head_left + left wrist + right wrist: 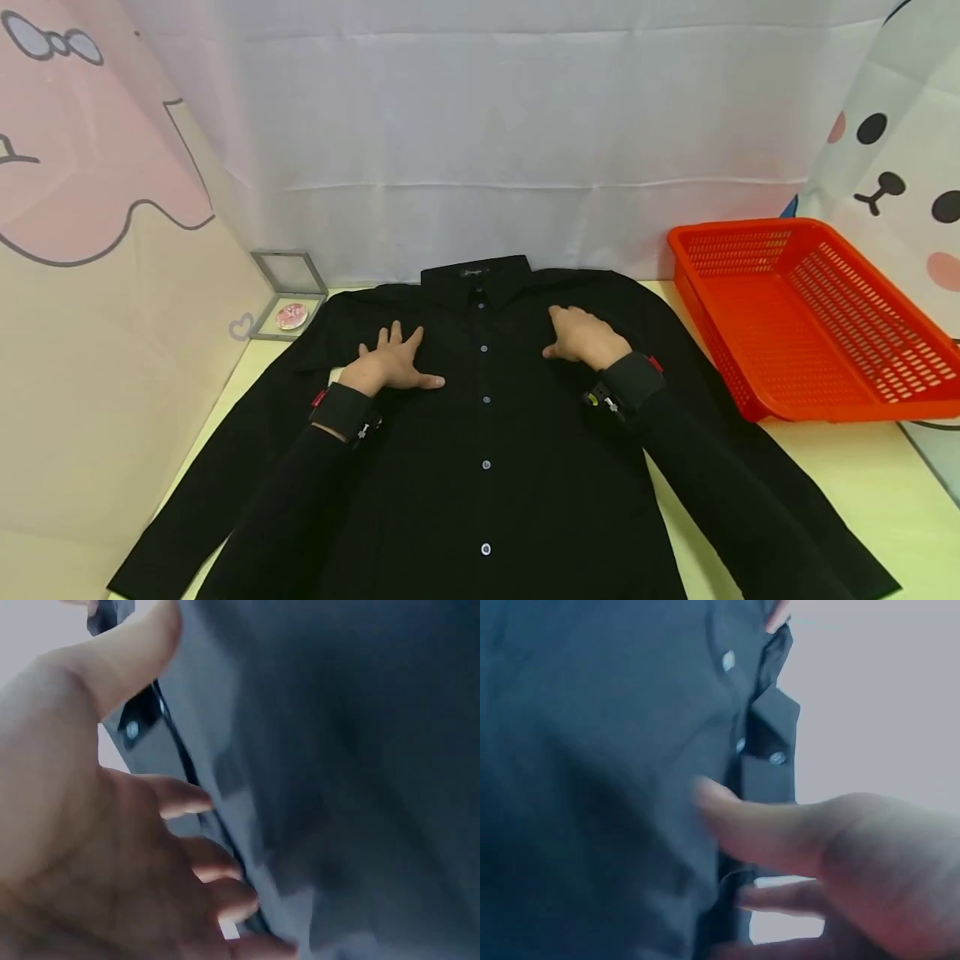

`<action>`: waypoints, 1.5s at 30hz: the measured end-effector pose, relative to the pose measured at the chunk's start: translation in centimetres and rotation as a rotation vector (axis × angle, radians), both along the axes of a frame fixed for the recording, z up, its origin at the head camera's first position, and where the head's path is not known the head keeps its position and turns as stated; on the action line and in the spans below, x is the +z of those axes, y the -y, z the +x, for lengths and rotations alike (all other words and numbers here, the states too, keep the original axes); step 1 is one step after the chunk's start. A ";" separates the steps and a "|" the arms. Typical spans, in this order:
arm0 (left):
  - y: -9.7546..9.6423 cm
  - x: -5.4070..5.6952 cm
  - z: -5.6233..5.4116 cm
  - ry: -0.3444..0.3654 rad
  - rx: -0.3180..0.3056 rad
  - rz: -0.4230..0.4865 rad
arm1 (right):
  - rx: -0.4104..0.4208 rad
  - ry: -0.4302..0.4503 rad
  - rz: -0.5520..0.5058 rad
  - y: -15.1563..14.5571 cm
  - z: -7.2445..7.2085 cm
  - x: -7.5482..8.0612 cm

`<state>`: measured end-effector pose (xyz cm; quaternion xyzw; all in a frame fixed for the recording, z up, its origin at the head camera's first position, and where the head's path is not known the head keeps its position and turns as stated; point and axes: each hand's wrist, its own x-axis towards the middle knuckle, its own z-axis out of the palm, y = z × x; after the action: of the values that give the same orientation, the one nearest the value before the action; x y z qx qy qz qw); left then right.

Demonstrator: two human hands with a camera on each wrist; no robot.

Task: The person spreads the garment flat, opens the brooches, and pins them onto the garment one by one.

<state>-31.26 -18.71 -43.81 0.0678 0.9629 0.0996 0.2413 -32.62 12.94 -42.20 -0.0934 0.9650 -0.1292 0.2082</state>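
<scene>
A black button-up shirt [442,500] lies front side up on the table, its collar [480,279] toward the back wall and its sleeves spread to both sides. My left hand [390,364] is over the shirt's left chest in the head view, fingers spread and thumb pointing inward. Over the opposite chest is my right hand [585,337], fingers together and loosely bent, thumb apart. Both wrist views show shirt cloth past the fingers, with no fold pinched in either hand. Whether the palms press on the cloth cannot be told.
A red plastic basket [802,350] stands on the right, beside the shirt's sleeve. At the back left, a small grey-framed case [288,296] holds a pink round item. White cloth [480,150] hangs behind, and cartoon-printed panels flank the pale yellow table [862,467].
</scene>
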 end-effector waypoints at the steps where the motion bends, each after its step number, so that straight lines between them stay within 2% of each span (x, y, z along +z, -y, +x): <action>1: -0.4 0.0 -0.1 0.002 -0.018 0.022 | -0.023 -0.032 -0.021 -0.1 -0.2 -0.1; 2: -0.8 -0.1 -0.2 0.005 -0.031 0.039 | -0.047 -0.038 -0.028 -0.2 -0.3 -0.1; 4: -1.4 -0.1 -0.4 0.020 -0.038 0.048 | -0.072 0.018 -0.003 -0.5 -0.6 -0.4; 7: -1.8 0.3 -1.0 0.038 -0.006 0.025 | -0.069 0.159 0.060 -0.7 -0.9 -0.9; 9: -1.8 0.7 -1.7 0.047 0.028 0.004 | -0.062 0.211 0.073 -0.8 -1.1 -1.2; 14: -0.8 1.4 -4.1 0.081 0.126 -0.018 | -0.051 0.234 0.082 -0.4 -1.4 -1.5; 17: 0.1 1.6 -5.4 0.115 0.144 -0.018 | -0.042 0.244 0.091 0.0 -1.5 -1.5; 23: 1.0 2.2 -7.1 0.215 0.100 -0.062 | -0.043 0.241 0.080 0.5 -1.6 -1.9; 28: 1.0 2.4 -8.1 0.234 0.079 -0.063 | -0.041 0.226 0.083 0.8 -1.6 -1.6; 30: 0.9 2.2 -8.2 0.233 0.062 -0.064 | -0.046 0.179 0.073 0.9 -1.7 -1.2; 31: 0.8 2.1 -8.3 0.230 0.056 -0.069 | -0.050 0.129 0.053 1.0 -1.9 -0.9; 34: 0.4 1.8 -8.3 0.216 0.042 -0.075 | -0.028 -0.109 -0.063 1.4 -3.0 -0.2; 36: 0.1 1.6 -8.4 0.198 0.043 -0.071 | 0.036 -0.287 -0.155 1.7 -4.1 0.1; 38: -0.3 1.3 -8.4 0.186 0.047 -0.067 | 0.118 -0.407 -0.200 2.0 -5.4 0.2; 40: -0.6 1.1 -8.5 0.184 0.053 -0.061 | 0.185 -0.454 -0.190 2.1 -6.5 0.0; 41: -0.8 0.9 -8.5 0.184 0.056 -0.059 | 0.201 -0.448 -0.175 2.2 -7.0 -0.2; 45: -1.4 0.7 -8.7 0.167 0.066 -0.031 | 0.199 -0.418 -0.111 2.1 -8.1 -1.1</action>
<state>-39.95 -17.31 -43.14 0.0237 0.9426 0.0977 0.3183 -40.76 10.83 -43.28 -0.2243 0.9645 -0.1388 0.0104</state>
